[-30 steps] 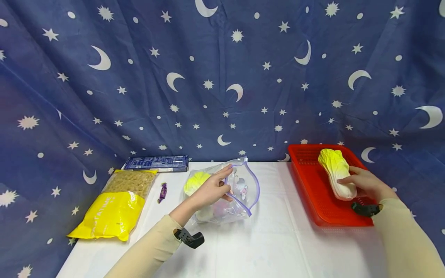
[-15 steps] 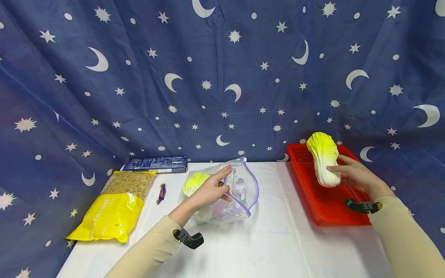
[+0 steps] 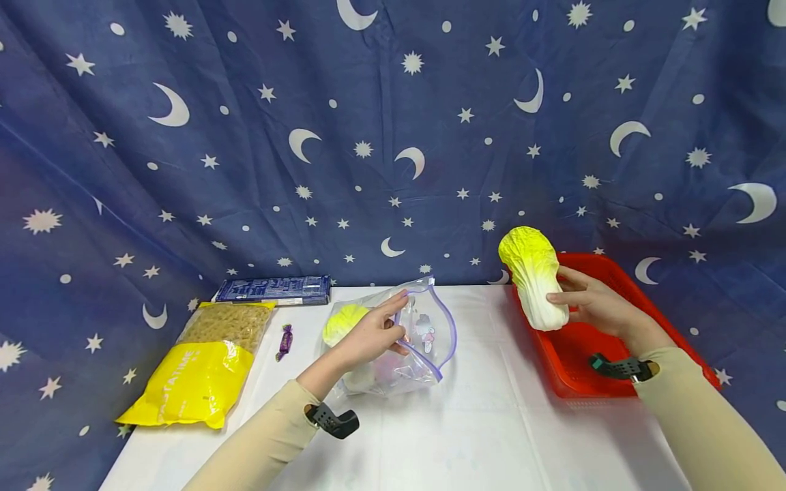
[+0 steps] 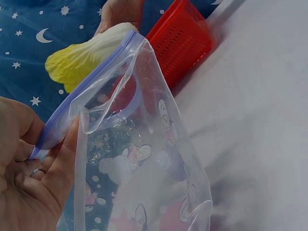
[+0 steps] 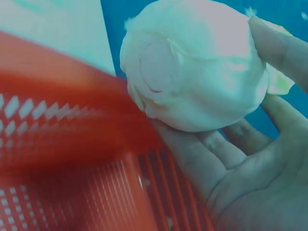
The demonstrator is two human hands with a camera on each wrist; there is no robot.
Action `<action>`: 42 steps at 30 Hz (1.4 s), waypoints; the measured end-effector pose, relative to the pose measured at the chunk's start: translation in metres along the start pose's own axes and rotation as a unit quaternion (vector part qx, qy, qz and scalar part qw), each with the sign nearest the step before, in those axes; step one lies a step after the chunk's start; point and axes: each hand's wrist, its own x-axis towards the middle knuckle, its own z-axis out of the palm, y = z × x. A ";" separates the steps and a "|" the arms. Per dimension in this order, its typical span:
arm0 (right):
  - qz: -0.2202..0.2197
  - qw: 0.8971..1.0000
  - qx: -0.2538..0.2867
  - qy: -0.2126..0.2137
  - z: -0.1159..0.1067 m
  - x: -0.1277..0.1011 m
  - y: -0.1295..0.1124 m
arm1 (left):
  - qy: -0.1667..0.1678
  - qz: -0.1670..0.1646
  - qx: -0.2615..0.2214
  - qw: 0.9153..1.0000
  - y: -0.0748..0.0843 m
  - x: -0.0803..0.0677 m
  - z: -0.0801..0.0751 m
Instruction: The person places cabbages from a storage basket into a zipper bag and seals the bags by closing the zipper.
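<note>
Right hand [image 3: 592,303]: thumb and fingers curved round one Chinese cabbage [image 3: 534,276], gripped near its white base, leafy yellow end uppermost. The cabbage is held raised at the left rim of the red basket, well apart from the bag.

Left hand [image 3: 368,337]: the purple-edged mouth of a clear zip bag [image 3: 399,375] is pinched between thumb and fingers. The mouth is held parted and faces the basket side.

Bag contents: one yellow-topped item [image 3: 344,324], seen through the plastic; a second cabbage, as far as can be judged.

Progress, by judgement: the bagging is part done. One piece is inside; the cabbage in the right hand has been lifted but not yet brought to the bag. Its insertion and the sealing of the zip would seem to be left.

Red basket [image 3: 555,382]: set at the right of the white-covered table [image 3: 479,423]; partly screened by the right arm, so whether more is held there cannot be told.

At left, outside the bag: one purple-wrapped sweet [image 3: 284,342]; one yellow pasta packet [image 3: 196,372]; one flat blue packet [image 3: 276,290], laid near the curtain [image 3: 368,88]. None of these is touched by either hand.
</note>
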 end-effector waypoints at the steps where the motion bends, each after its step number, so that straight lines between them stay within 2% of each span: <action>1: -0.005 1.000 0.001 -0.007 0.005 0.001 -0.001 | 0.000 0.000 -0.001 1.000 0.000 0.000 0.000; 9: -0.027 0.996 0.033 -0.082 0.034 0.005 -0.005 | 0.003 -0.007 -0.002 1.000 0.001 0.000 0.001; 15: -0.047 0.983 0.079 -0.161 0.050 0.010 0.000 | 0.001 -0.006 -0.003 1.000 0.001 0.001 0.001; 20: -0.051 0.971 0.091 -0.216 0.063 0.014 0.005 | 0.002 -0.006 -0.003 1.000 0.001 0.001 0.001; 24: -0.049 0.963 0.082 -0.250 0.073 0.016 0.008 | 0.002 -0.008 0.000 1.000 0.002 0.000 0.001; 32: -0.047 0.953 0.030 -0.298 0.090 0.022 0.011 | 0.006 -0.008 0.006 1.000 0.004 0.000 0.000; 42: -0.023 0.951 -0.008 -0.309 0.098 0.029 0.012 | 0.000 -0.008 -0.008 1.000 0.004 0.001 0.000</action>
